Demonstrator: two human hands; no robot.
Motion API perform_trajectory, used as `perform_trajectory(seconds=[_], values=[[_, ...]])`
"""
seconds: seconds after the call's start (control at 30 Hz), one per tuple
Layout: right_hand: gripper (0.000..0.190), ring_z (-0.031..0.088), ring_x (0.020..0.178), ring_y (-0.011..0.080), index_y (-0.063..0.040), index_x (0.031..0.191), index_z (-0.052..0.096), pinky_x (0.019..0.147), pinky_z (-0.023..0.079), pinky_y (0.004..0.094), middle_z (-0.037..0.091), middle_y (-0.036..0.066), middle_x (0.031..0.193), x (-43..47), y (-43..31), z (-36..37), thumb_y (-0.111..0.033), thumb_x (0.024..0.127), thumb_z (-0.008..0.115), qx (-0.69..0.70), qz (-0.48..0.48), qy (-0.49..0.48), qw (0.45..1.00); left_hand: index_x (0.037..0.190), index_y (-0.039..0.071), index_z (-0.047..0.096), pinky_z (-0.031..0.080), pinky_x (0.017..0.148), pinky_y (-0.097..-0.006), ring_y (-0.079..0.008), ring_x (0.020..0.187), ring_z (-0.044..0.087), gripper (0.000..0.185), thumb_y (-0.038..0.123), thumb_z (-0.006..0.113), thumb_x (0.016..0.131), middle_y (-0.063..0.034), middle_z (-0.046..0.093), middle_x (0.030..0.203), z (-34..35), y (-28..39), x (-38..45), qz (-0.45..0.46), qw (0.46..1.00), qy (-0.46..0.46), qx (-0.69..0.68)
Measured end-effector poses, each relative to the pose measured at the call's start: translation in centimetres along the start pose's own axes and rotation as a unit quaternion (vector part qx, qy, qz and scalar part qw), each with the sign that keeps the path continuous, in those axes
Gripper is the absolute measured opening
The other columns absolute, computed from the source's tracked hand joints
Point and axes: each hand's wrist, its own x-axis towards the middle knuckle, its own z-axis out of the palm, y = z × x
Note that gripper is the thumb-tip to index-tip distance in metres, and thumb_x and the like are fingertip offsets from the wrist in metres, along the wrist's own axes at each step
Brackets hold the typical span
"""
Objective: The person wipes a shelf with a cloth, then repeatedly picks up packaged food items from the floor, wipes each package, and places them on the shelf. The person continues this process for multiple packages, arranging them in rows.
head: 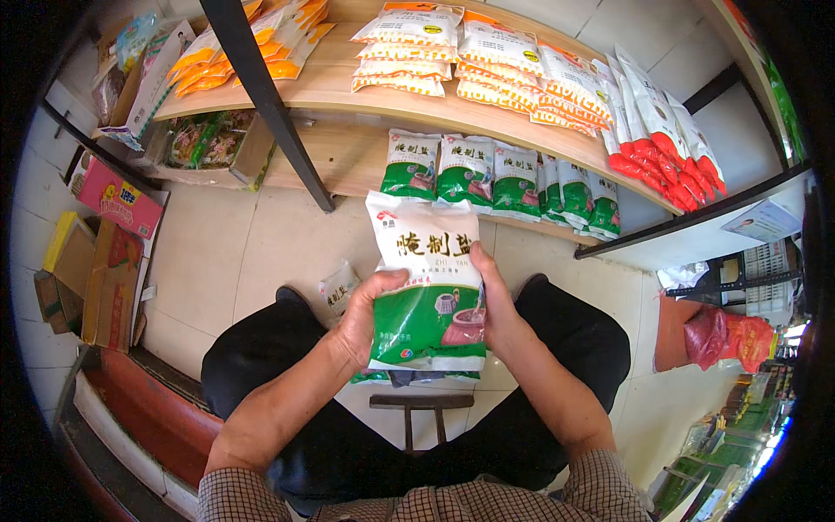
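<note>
Between my two hands is a plump white and green plastic bag of pickling salt (427, 326), its printed face turned up to me. My left hand (359, 313) grips its left edge, thumb on the front. On the right edge, my right hand (497, 297) presses with its thumb near the top. Beneath and partly hidden lie more green bags. Another salt bag (336, 293) is on the floor by my left foot. Ahead, a row of matching salt bags (465, 171) stands on the lower shelf.
The upper wooden shelf (319, 91) carries stacked white and orange bags (408, 32) and red-bottomed bags (659, 130). A black metal post (267, 98) rises at its front. Cardboard boxes (111, 280) stand at the left; red plastic bags (730, 339) lie at the right.
</note>
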Motion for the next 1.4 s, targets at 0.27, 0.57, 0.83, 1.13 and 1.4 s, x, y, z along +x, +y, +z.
perform_trajectory(seconds=[0.27,0.57,0.83,1.13,1.4], values=[[0.061,0.067,0.112,0.0318,-0.002,0.138,0.054,0.099,0.053,0.0451,0.066,0.018,0.128,0.2,-1.6,-1.9,-0.048,0.098,0.058,0.080,0.001,0.004,0.997,0.143,0.001,0.044,0.049,0.104,-0.0376,-0.0232,0.122,0.058,0.071,0.035,0.076,0.090,-0.0134,0.059,0.133,2.6,0.8,0.7,0.085,0.975,0.023,0.206],[0.059,0.066,0.113,0.0305,0.002,0.138,0.050,0.099,0.054,0.0458,0.063,0.018,0.130,-1.0,-1.8,-1.3,-0.032,0.094,0.069,-0.032,-0.055,-0.001,0.998,0.141,0.002,0.050,0.050,0.105,-0.0369,-0.0224,0.116,0.064,0.057,0.019,0.073,0.092,-0.0119,0.064,0.129,1.3,1.4,0.7,0.119,0.977,0.010,0.175],[0.048,0.071,0.100,0.0269,-0.003,0.128,0.056,0.087,0.061,0.0441,0.068,0.014,0.116,1.3,-0.2,-1.9,-0.030,0.092,0.070,-0.016,0.007,0.066,0.998,0.140,0.000,0.052,0.049,0.099,-0.0334,-0.0214,0.113,0.063,0.056,0.026,0.071,0.094,-0.0136,0.058,0.135,0.3,1.7,1.0,0.175,0.918,0.118,0.336],[0.042,0.072,0.093,0.0260,-0.005,0.128,0.059,0.079,0.063,0.0407,0.071,0.012,0.110,6.8,0.9,-2.3,-0.031,0.096,0.065,-0.053,-0.020,0.085,0.995,0.136,0.002,0.052,0.051,0.094,-0.0372,-0.0237,0.108,0.065,0.046,0.019,0.066,0.095,-0.0157,0.063,0.120,2.0,4.2,-1.2,0.337,0.823,0.012,0.457],[0.036,0.072,0.083,0.0274,-0.005,0.121,0.061,0.074,0.064,0.0407,0.071,0.014,0.105,21.6,2.5,-1.9,-0.027,0.094,0.069,-0.040,-0.008,0.066,0.997,0.126,0.000,0.055,0.054,0.091,-0.0421,-0.0330,0.108,0.066,0.038,0.019,0.065,0.095,-0.0204,0.064,0.116,4.4,3.5,-4.3,0.387,0.723,-0.078,0.566]])
